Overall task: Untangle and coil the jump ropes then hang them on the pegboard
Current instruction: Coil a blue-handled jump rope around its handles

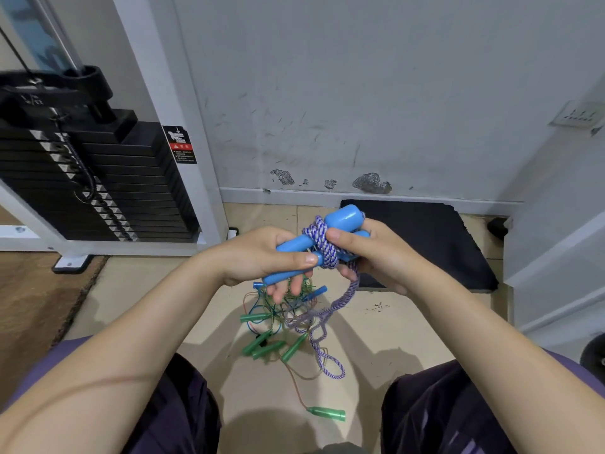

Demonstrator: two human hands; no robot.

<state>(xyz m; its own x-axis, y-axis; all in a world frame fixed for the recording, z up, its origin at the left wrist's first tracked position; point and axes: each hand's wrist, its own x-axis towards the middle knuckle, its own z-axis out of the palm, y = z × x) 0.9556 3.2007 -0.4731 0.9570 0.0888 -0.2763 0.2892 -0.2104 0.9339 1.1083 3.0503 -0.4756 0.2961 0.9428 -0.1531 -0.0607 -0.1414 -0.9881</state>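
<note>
From the head camera, the left hand is gripping the lower ends of two blue handles, thumb lying along one of them. The right hand is pinching the purple-and-white rope where it is wound around both handles, thumb on top of the wraps. The rest of that rope is hanging down to the floor, where it is mixing with a tangle of thin cords and green handles; one green handle is lying apart, nearer the person. No pegboard is showing here.

The step in hand looks like loosening the wraps. It should go best by holding the handles steady, finding the free end, and peeling one turn at a time rather than tugging, which could tighten the knot or drag the floor tangle up.
</note>
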